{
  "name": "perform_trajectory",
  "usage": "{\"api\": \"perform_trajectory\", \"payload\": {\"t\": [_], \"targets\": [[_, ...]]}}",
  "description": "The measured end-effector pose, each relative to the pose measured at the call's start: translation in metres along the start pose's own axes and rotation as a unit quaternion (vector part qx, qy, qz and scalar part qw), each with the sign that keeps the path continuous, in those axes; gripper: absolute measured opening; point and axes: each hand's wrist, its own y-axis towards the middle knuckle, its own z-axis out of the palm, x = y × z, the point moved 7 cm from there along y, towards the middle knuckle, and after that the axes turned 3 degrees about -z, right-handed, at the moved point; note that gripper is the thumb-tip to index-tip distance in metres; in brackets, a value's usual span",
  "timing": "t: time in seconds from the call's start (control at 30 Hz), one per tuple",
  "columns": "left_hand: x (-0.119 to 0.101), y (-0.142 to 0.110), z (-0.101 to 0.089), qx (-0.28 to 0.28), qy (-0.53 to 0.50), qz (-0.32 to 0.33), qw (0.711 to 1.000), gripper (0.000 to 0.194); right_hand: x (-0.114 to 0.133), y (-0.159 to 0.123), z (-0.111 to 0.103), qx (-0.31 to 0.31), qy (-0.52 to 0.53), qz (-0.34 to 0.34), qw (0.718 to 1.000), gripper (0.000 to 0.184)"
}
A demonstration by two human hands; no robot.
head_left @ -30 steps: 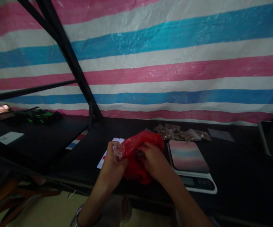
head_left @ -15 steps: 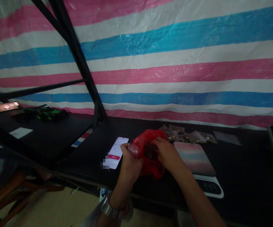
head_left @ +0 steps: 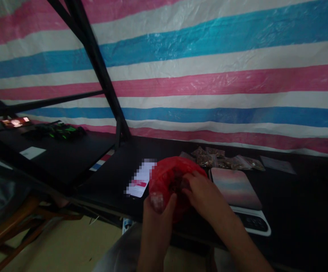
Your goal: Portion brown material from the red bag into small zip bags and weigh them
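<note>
A red plastic bag [head_left: 168, 175] sits at the near edge of the black table [head_left: 294, 196], its mouth open on dark brown contents. My left hand [head_left: 158, 211] is closed round a small clear plastic bag [head_left: 156, 200] held against the red bag's near side. My right hand [head_left: 202, 192] reaches into the red bag's mouth with fingers pinched on the dark contents; what they hold is too dim to name.
A white kitchen scale [head_left: 254, 223] with a shiny platform stands right of the bag. Several small filled clear packets [head_left: 223, 161] lie behind it. A phone [head_left: 139, 181] lies left of the bag. Black frame bars [head_left: 101, 75] rise at left; a second black table holds a black-green object [head_left: 60, 130].
My left hand with the small clear bag dropped lower and nearer to me. My right hand stayed at the red bag's mouth. The view shifted slightly.
</note>
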Motion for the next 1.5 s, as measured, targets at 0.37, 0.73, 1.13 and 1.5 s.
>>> {"api": "perform_trajectory", "payload": {"t": [0.37, 0.73, 1.13, 1.5], "targets": [[-0.036, 0.022, 0.016, 0.021, 0.008, -0.013, 1.000, 0.016, -0.007, 0.022, -0.010, -0.059, -0.071, -0.065, 0.994, 0.050], [-0.055, 0.022, 0.019, 0.084, -0.131, -0.065, 0.986, 0.011, -0.011, 0.008, -0.006, -0.056, -0.071, -0.047, 0.995, 0.046], [-0.060, 0.044, 0.061, 0.182, -0.229, -0.031, 0.956, 0.015, -0.020, 0.017, 0.001, -0.085, -0.002, -0.041, 0.996, 0.045], [-0.069, 0.049, 0.049, 0.167, -0.259, -0.030, 0.951, 0.011, -0.027, 0.025, 0.015, -0.099, 0.208, -0.094, 0.969, 0.046]]}}
